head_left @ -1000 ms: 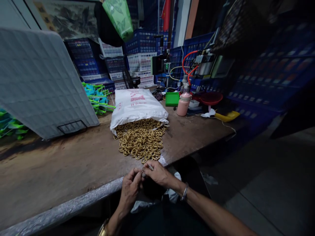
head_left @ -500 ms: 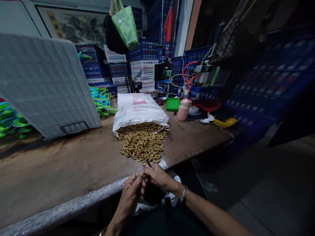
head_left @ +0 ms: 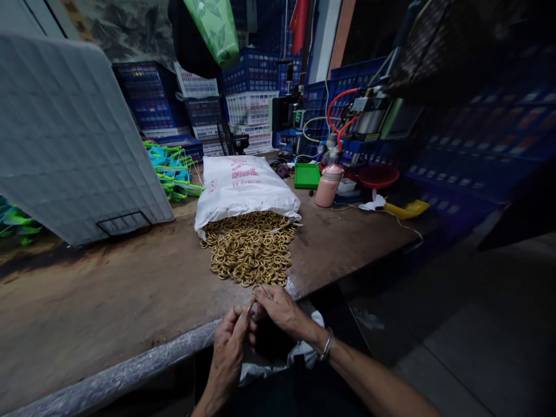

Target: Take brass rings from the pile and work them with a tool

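A pile of gold-coloured rings (head_left: 248,248) spills out of a white sack (head_left: 243,184) onto the brown wooden table (head_left: 108,301). Both my hands meet at the table's near edge, just below the pile. My left hand (head_left: 230,341) is closed in a pinch on a small gold ring between the two hands. My right hand (head_left: 278,310) is closed too, pinching a thin dark tool whose tip points up toward the pile. A bracelet sits on my right wrist.
A grey quilted panel (head_left: 69,139) leans at the left. Green and blue items (head_left: 174,171) lie behind it. A pink bottle (head_left: 326,185), green tray (head_left: 306,175), red bowl (head_left: 377,175) and yellow object (head_left: 406,208) stand at the back right. Stacked blue and white crates (head_left: 247,98) fill the background.
My hands stayed together at the table edge with small finger movements; the thin tool in my right hand shifted slightly. The view bobbed up and down.
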Tool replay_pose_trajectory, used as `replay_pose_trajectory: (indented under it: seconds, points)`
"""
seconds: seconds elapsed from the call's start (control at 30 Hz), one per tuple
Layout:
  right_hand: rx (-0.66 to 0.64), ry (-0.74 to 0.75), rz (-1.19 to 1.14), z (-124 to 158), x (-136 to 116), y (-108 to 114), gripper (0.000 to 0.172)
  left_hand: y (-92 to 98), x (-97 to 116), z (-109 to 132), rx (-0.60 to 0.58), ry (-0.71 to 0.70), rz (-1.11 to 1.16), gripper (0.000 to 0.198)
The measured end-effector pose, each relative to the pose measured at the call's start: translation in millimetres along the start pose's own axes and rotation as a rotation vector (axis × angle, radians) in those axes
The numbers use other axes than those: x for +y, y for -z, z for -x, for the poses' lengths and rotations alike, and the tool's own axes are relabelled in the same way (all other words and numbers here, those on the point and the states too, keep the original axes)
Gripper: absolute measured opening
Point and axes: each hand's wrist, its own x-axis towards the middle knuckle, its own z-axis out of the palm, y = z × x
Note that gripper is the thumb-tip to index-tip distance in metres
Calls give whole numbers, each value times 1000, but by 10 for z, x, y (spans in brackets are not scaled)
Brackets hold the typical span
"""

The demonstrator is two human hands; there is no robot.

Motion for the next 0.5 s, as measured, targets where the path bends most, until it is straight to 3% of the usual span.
replay_pose_trajectory:
  seconds: [0.07,0.17,0.33,0.5]
  points:
    - [30,54,155,6,49,-2,27,7,0,-12,19,-10,-9,28]
    - [-38,154,348,53,96,-11,12,-9,7,-17,39,-10,-27,29]
    - [-105,163,512,92,131,-42,27,-45,19,-17,49,9,-28,33]
    - [-130,109,623,59,130,-55,29,-27,-15,-41,64,14,-56,32]
